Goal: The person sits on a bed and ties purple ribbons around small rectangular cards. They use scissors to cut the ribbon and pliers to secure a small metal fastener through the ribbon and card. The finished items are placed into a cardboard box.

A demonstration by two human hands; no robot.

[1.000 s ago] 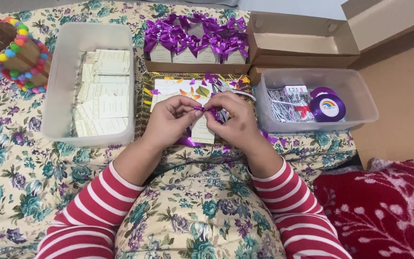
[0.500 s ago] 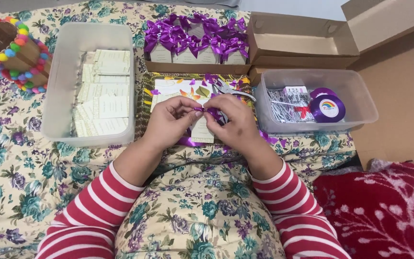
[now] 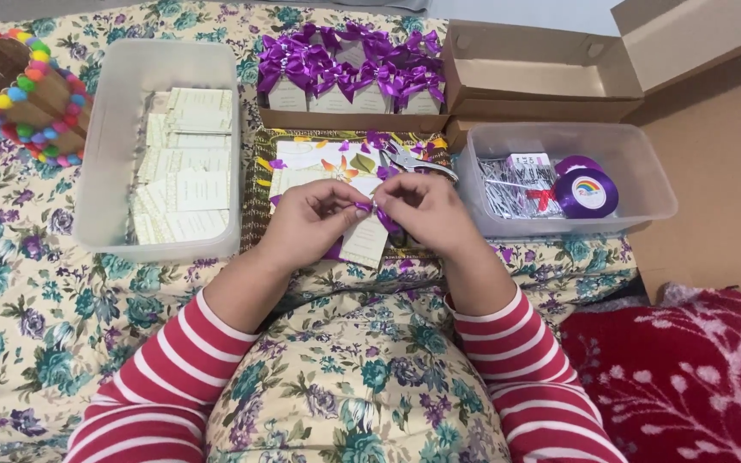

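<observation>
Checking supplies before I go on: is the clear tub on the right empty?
No, the right tub holds a purple ribbon spool and a heap of small silvery pieces.

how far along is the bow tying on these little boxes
Done: a cardboard tray holds a batch of small boxes with purple bows. In hand: left hand and right hand pinch a purple ribbon on a cream box. Left: flat cream blanks fill the clear tub.
</observation>
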